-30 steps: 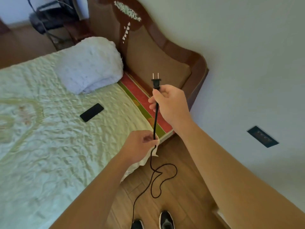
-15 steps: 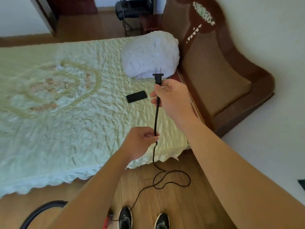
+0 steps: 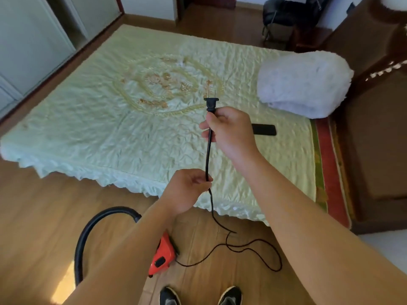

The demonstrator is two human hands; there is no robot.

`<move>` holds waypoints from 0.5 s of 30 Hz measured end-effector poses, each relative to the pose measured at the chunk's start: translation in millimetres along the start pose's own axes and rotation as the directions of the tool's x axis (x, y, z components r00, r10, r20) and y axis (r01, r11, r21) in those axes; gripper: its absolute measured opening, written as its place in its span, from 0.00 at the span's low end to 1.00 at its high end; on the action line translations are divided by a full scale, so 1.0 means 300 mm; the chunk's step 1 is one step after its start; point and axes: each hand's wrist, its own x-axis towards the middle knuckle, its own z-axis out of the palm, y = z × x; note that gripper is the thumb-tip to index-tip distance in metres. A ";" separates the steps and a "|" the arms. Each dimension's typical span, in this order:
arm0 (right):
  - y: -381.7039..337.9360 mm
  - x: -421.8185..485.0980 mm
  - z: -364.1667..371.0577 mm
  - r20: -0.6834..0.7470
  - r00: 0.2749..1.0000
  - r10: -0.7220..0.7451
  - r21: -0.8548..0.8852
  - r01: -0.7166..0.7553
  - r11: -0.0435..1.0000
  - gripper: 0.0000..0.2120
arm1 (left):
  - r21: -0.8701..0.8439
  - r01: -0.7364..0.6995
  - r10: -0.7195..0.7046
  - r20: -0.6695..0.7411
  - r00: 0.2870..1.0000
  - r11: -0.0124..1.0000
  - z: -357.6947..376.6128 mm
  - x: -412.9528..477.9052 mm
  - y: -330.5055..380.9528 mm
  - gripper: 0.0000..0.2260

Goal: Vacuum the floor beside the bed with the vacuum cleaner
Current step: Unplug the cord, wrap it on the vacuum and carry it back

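Observation:
My right hand [image 3: 231, 130] grips the black power cord just below its two-pin plug [image 3: 211, 103], which points up over the bed [image 3: 132, 119]. My left hand [image 3: 187, 190] pinches the same cord [image 3: 207, 159] lower down. From there the cord drops to the wooden floor [image 3: 33, 212], loops, and runs to the red vacuum cleaner [image 3: 161, 256] by my feet. Its black hose [image 3: 88, 234] arcs up to the left, partly hidden behind my left forearm.
A white folded blanket [image 3: 304, 84] and a black phone [image 3: 264, 129] lie on the bed's right side. A dark wooden headboard [image 3: 374, 128] stands at right. A black bag on a chair [image 3: 288, 14] sits at the far side. Wardrobe doors [image 3: 28, 40] line the left.
My view has swung left, away from the wall and headboard, bringing the whole bed, the vacuum cleaner and its hose into sight. Both hands keep the same hold on the cord.

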 end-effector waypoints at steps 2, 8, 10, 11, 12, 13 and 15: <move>-0.003 -0.005 0.131 0.046 0.999 0.000 -0.010 0.000 1.000 0.09 | -0.015 0.017 -0.018 -0.036 0.999 1.000 -0.097 -0.033 -0.068 0.08; 0.005 -0.048 0.500 0.181 0.983 0.017 -0.050 -0.008 0.999 0.09 | -0.027 0.089 -0.091 -0.130 0.987 0.996 -0.345 -0.152 -0.259 0.08; 0.006 -0.064 0.603 0.214 0.976 0.028 -0.057 -0.017 0.998 0.09 | -0.038 0.096 -0.101 -0.155 0.983 0.995 -0.412 -0.200 -0.313 0.09; 0.007 -0.075 0.652 0.230 0.973 0.032 -0.062 -0.019 0.998 0.08 | -0.041 0.096 -0.101 -0.168 0.980 0.995 -0.443 -0.223 -0.342 0.09; 0.007 -0.086 0.699 0.248 0.968 0.036 -0.067 -0.020 0.998 0.08 | -0.043 0.096 -0.103 -0.181 0.978 0.994 -0.473 -0.243 -0.370 0.08; 0.007 -0.099 0.744 0.266 0.963 0.041 -0.074 -0.022 0.997 0.08 | -0.048 0.095 -0.102 -0.193 0.976 0.994 -0.501 -0.263 -0.399 0.09; 0.007 -0.122 0.825 0.301 0.952 0.051 -0.086 -0.026 0.996 0.07 | -0.040 0.080 -0.087 -0.212 0.973 0.996 -0.553 -0.303 -0.450 0.10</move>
